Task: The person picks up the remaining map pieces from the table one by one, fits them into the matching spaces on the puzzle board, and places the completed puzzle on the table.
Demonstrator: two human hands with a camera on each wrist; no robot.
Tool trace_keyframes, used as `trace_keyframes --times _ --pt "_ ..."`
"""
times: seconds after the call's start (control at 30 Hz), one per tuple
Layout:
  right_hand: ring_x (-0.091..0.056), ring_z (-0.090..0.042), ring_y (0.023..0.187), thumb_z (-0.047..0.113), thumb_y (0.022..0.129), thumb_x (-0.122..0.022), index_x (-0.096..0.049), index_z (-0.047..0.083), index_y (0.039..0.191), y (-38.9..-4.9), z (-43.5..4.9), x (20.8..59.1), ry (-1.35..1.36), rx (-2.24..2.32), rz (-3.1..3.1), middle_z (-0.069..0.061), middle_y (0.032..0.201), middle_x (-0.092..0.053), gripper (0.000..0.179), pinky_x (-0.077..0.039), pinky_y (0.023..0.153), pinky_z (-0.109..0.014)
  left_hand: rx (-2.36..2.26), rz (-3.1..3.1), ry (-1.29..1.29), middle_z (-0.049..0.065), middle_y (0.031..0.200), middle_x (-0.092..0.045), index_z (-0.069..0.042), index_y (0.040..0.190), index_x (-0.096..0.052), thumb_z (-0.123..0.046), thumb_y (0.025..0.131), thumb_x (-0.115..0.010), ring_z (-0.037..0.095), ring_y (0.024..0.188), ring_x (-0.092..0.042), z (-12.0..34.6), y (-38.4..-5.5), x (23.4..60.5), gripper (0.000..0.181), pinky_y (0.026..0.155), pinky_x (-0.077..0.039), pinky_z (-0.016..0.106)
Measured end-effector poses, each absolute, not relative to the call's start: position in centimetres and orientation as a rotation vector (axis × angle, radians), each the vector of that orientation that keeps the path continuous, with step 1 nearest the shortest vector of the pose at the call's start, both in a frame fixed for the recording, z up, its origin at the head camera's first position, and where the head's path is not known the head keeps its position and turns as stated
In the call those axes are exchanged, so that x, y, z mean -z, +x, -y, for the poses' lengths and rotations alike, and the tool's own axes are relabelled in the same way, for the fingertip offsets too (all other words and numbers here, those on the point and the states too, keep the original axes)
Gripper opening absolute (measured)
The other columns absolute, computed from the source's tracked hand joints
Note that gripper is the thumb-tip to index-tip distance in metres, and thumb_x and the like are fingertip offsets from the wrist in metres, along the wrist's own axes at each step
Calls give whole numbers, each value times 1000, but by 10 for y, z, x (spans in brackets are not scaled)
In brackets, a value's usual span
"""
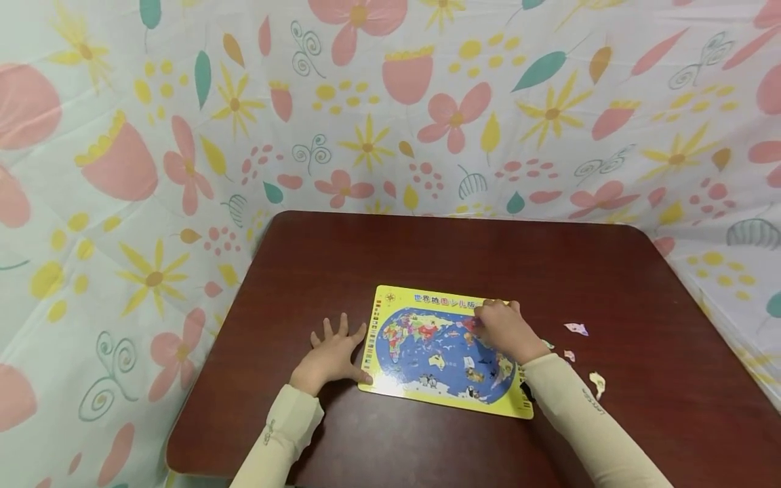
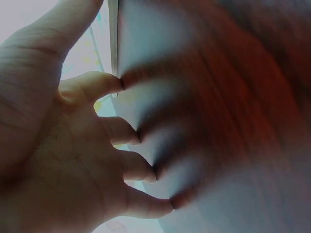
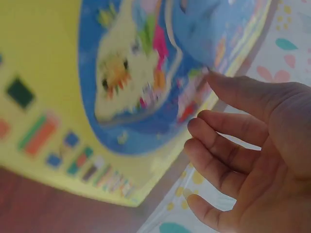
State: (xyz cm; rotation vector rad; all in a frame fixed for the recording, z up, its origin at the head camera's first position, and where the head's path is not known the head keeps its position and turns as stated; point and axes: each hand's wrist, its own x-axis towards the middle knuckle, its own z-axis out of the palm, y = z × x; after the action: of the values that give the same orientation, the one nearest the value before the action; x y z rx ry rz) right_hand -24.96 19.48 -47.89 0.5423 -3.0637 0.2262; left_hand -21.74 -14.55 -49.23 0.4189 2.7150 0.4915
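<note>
A yellow-bordered world map puzzle board (image 1: 451, 400) lies on the brown table, its blue map holding colourful pieces. My left hand (image 1: 332, 356) spreads its fingers beside the board's left edge. Its thumb rests at the lower left corner, and in the left wrist view the other fingertips (image 2: 154, 174) touch the tabletop. Over the board's upper right part is my right hand (image 1: 506, 329). Its thumb and bent fingers (image 3: 209, 160) close around the ends of a small pink, green and red puzzle piece (image 3: 191, 97) near the map's edge.
Several loose pale puzzle pieces lie right of the board, among them a pink and white one (image 1: 576, 329) and a cream one (image 1: 597, 383). A flower-print cloth (image 1: 366, 156) hangs behind the table (image 1: 342, 251) and along its sides.
</note>
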Motion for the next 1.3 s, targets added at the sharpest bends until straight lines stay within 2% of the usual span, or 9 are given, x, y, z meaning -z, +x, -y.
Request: trace_keyframes --times 0.17,0.5,0.77,1.07,1.3 --pt "-59 -33 87 17 79 -74 -67 0 106 -255 -220 467 500 -206 3075 -14 95 -63 33 -34 75 -58 -493 -2710 394 22 152 -1 -22 147 -25 -55 62 -79 54 131 6 147 -217 493 106 95 -5 73" --pt "-58 -32 83 15 81 -71 -63 1 108 -259 -298 451 388 -221 3108 -15 94 -62 31 -32 69 -56 -493 -2710 414 23 152 -1 -21 148 -25 -54 63 -78 55 131 4 150 -214 496 105 95 -7 73" --pt "-50 -46 95 26 83 -68 -58 -2 118 -250 -345 456 242 -256 3200 -25 107 -55 46 -31 68 -60 -514 -2710 412 23 152 -1 -21 148 -25 -53 62 -79 54 131 4 151 -209 496 106 94 -6 73" --pt "-42 -47 86 46 83 -63 -60 -6 103 -233 -375 483 24 -276 3203 -27 95 -49 55 -24 67 -66 -544 -2697 429 23 152 -1 -20 148 -25 -51 63 -80 53 132 6 148 -209 494 105 94 -6 73" --pt "-40 -50 88 54 82 -60 -59 -9 107 -223 -385 493 -34 -303 3153 -30 97 -47 69 -22 66 -67 -529 -2711 440 24 151 -2 -20 148 -25 -52 62 -80 54 131 5 142 -211 494 106 94 -5 74"
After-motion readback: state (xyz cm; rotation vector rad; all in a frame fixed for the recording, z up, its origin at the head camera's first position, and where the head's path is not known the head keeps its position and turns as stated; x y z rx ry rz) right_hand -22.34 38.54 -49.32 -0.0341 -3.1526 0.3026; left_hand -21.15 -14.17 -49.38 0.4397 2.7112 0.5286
